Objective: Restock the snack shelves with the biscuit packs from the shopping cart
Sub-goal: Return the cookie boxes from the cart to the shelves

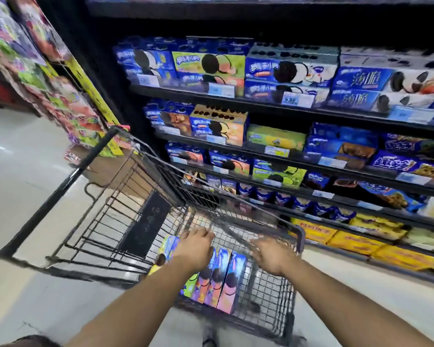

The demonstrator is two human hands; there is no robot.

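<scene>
Restocking incomplete: several biscuit packs (223, 279) remain in the cart (60, 187). Left hand (196, 249) and right hand (273, 256) reach in, fingers spread, holding nothing (shelves (176, 92) look well filled).

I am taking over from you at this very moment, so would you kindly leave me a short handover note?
Left hand: lies on the biscuit packs, fingers bent over their far end; blur hides whether it grips.
Right hand: open over the basket beside the packs, holding nothing.
Packs: a row on edge at the near end of the shopping cart.
Snack shelves: to the cart's right, mostly stocked.
Done: no pack lifted out yet.
Left: take the packs out and shelve them.
</scene>
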